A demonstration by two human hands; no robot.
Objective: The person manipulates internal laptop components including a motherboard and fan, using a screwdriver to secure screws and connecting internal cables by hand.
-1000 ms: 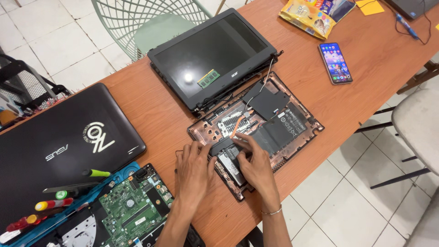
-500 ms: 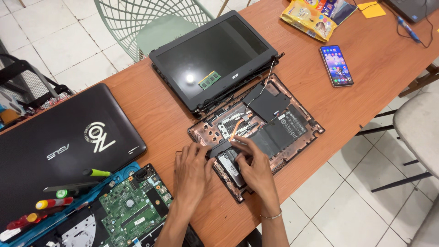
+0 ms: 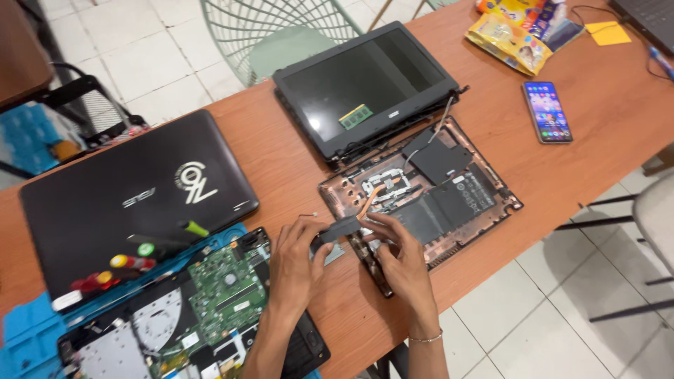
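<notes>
My left hand (image 3: 295, 261) and my right hand (image 3: 397, 254) together hold a small dark cooling fan (image 3: 340, 229) with a copper heat pipe (image 3: 370, 199), lifted just above the near left corner of an opened laptop base (image 3: 484, 217). The base shows a black battery, a dark cover plate and bare metal framing. Its detached screen (image 3: 365, 88) lies flat behind it with a small green memory stick (image 3: 355, 116) resting on the glass.
A closed black laptop (image 3: 133, 203) lies at left. In front of it are a blue mat (image 3: 28, 330), several screwdrivers (image 3: 126, 263) and a green circuit board (image 3: 228, 284). A phone (image 3: 547, 111), snack packets (image 3: 509, 42) and a mesh chair (image 3: 281, 35) lie beyond.
Both hands have lifted the fan with its copper pipe out of the laptop base and drawn it toward the left. The camera view has shifted right.
</notes>
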